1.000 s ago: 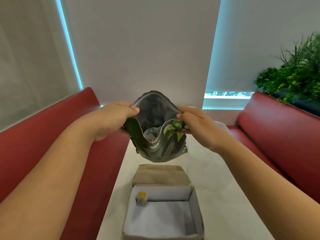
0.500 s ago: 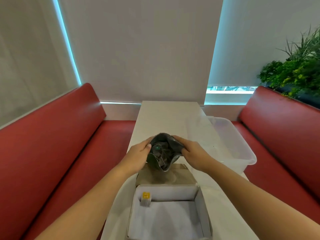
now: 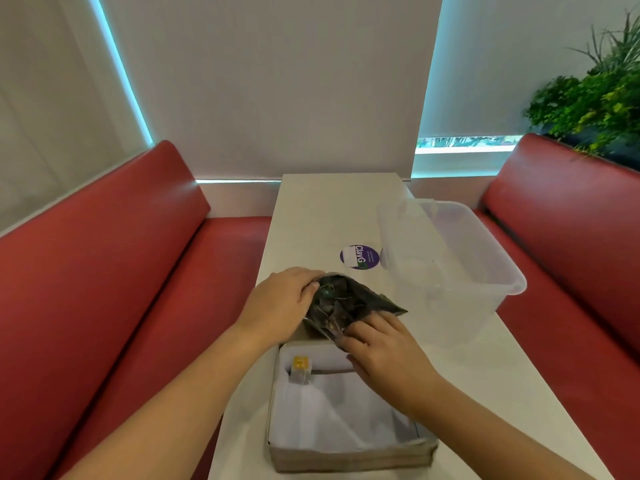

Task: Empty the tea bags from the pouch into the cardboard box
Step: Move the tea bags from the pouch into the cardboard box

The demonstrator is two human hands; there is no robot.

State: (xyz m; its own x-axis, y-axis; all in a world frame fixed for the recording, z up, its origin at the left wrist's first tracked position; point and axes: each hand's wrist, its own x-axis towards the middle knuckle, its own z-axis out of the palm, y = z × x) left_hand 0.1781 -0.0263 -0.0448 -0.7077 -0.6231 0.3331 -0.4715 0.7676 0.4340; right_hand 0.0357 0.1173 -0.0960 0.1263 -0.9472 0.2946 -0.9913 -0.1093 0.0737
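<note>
— The pouch (image 3: 349,304) is held tilted over the far edge of the cardboard box (image 3: 349,455), gripped by the left hand (image 3: 280,303) and pinched by the right hand (image 3: 377,348).

— One tea bag (image 3: 300,368) is seen inside; a clear tub (image 3: 485,271) is set beside, on the table (image 3: 318,216).

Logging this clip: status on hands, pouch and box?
Left hand and right hand both gripping pouch above cardboard box. One tea bag inside. Nothing blocking.
</note>
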